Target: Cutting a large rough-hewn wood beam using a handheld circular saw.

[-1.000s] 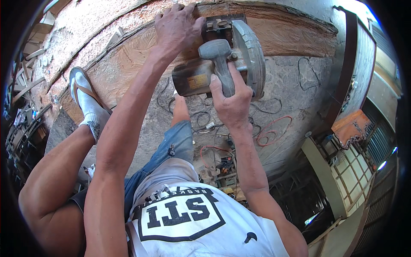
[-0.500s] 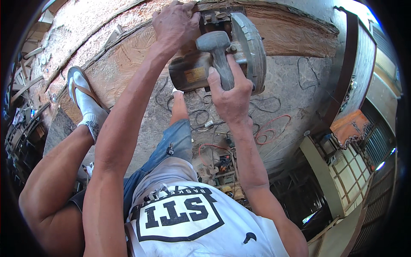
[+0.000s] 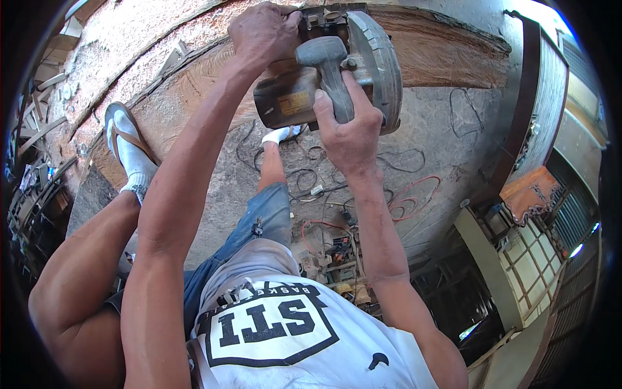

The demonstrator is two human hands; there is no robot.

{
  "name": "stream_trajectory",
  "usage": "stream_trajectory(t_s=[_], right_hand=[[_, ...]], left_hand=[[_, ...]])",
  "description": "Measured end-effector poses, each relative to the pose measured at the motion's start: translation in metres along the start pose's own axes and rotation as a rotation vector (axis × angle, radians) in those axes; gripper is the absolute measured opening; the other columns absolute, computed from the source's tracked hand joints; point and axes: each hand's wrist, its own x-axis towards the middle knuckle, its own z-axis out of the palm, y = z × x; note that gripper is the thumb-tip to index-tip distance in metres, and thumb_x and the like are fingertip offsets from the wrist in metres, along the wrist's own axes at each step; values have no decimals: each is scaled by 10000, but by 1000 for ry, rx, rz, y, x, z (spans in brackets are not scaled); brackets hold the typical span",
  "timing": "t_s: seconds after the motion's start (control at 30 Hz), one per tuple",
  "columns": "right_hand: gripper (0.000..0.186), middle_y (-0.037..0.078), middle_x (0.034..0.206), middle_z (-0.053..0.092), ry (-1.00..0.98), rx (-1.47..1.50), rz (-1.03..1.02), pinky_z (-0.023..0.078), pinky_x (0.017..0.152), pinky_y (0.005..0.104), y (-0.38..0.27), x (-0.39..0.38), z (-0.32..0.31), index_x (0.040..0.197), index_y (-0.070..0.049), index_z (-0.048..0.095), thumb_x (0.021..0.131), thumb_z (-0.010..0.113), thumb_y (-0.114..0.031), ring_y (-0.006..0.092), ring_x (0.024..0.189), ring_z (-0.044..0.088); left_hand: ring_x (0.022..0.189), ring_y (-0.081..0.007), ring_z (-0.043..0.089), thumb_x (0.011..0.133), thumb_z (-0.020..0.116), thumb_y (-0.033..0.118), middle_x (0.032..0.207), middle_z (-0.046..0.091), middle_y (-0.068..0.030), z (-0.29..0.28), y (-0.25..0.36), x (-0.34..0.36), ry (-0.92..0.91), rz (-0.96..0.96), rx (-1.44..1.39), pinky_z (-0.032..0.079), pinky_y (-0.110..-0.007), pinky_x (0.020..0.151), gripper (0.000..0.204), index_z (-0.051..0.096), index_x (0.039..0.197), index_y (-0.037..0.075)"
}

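Observation:
A dusty grey circular saw (image 3: 379,61) rests on a thick wooden slab (image 3: 447,48) at the top of the view. My right hand (image 3: 350,133) is wrapped round its rear handle, thumb on the near side and index finger stretched along the grip toward the body. At the saw's far left side, my left hand (image 3: 264,32) is closed with its fingers curled over the front edge; the fingertips are partly hidden. The saw's motor housing (image 3: 288,97) points left, between my forearms. The blade and the cut line are out of sight beneath the guard.
My left foot in a flip-flop (image 3: 126,139) stands on the slab. My other foot (image 3: 280,135) is on the concrete floor (image 3: 227,181) beneath. Black cables (image 3: 408,159) and a red cord (image 3: 414,194) lie there beside several tools (image 3: 340,249). Sawdust (image 3: 152,39) covers the far left wood.
The saw has shifted slightly away from me along the slab, both hands moving with it. More of my foot on the floor now shows beneath the saw.

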Motion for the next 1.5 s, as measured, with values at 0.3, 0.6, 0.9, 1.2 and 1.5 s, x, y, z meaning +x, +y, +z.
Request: stream_trajectory(t_s=[0.3, 0.6, 0.9, 1.2, 1.5], right_hand=[[503, 199, 1023, 755, -5, 19, -9, 596, 797, 350, -3, 17, 4, 1315, 150, 606, 955, 721, -181, 216, 907, 738], [447, 188, 807, 736, 73, -24, -142, 588, 640, 360, -3, 28, 9, 1257, 130, 618, 939, 707, -172, 233, 714, 762], [530, 211, 1023, 754, 17, 39, -51, 598, 808, 345, -21, 41, 10, 1308, 150, 617, 946, 729, -221, 217, 915, 736], [485, 204, 995, 761, 34, 15, -78, 600, 794, 349, -20, 56, 14, 1268, 130, 646, 938, 718, -218, 218, 886, 745], [337, 200, 827, 741, 151, -27, -210, 579, 713, 411, -24, 101, 25, 1070, 35, 709, 913, 705, -263, 304, 762, 749]], left_hand=[[839, -328, 741, 984, 389, 761, 820, 762, -110, -1, -14, 10, -87, -16, -34, 534, -472, 791, 683, 834, 1014, 244], [779, -389, 707, 1080, 459, 353, 800, 688, -174, 0, -26, 15, -30, 312, 243, 517, -539, 716, 370, 523, 1435, 268], [839, -405, 708, 1000, 578, 192, 891, 709, -184, -10, -33, 16, -60, 363, 84, 511, -542, 731, 548, 426, 1522, 254], [926, -338, 687, 1063, 394, 365, 1046, 732, -165, -18, -36, 18, -146, 324, -40, 482, -494, 846, 476, 450, 1508, 208], [1153, -269, 674, 1099, 282, 560, 1254, 728, -167, -35, -32, 17, -350, -74, -800, 440, -429, 1068, 615, 518, 1488, 146]])
